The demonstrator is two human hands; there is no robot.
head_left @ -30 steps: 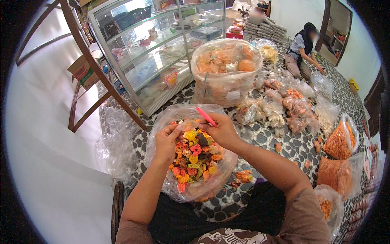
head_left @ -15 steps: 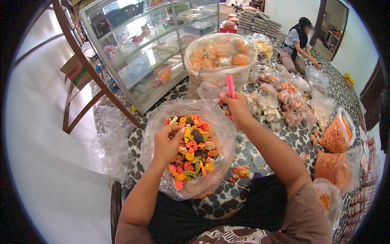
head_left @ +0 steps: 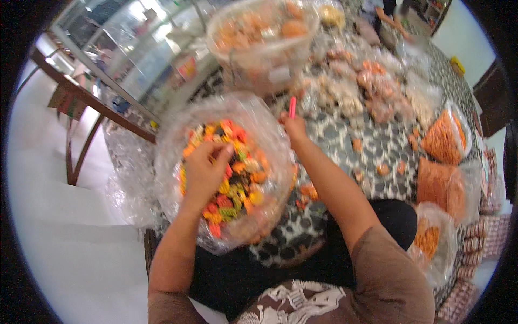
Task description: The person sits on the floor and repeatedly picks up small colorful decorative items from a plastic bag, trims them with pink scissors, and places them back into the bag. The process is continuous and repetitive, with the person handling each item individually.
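A large clear plastic bag [head_left: 253, 116] stands in front of me with its mouth spread wide. In it lie puffed, lattice-shaped snack pieces [head_left: 237, 191] in red, orange, yellow, green and black. Over these snacks is my left hand [head_left: 202, 167], its fingers bent in toward the thumb; whatever is between the fingertips is too blurred to make out. Just past the bag's right rim, my right hand [head_left: 293, 128] is closed round a slim pink stick-like object [head_left: 292, 107], which points up out of the fist. Its lower part is hidden by the hand.
Behind the bag stands a big clear sack [head_left: 259, 67] of orange packs. Heaped snack bags [head_left: 377, 92] cover the floor to the right, with orange-filled bags [head_left: 440, 181] nearer. A glass cabinet [head_left: 135, 54] and wooden frame [head_left: 91, 97] are left. A person [head_left: 380, 21] crouches far right.
The view has tilted down and shifted. My right hand has lowered toward the bag's rim with the pink object. My left hand has stayed over the snacks, its fingers still bent.
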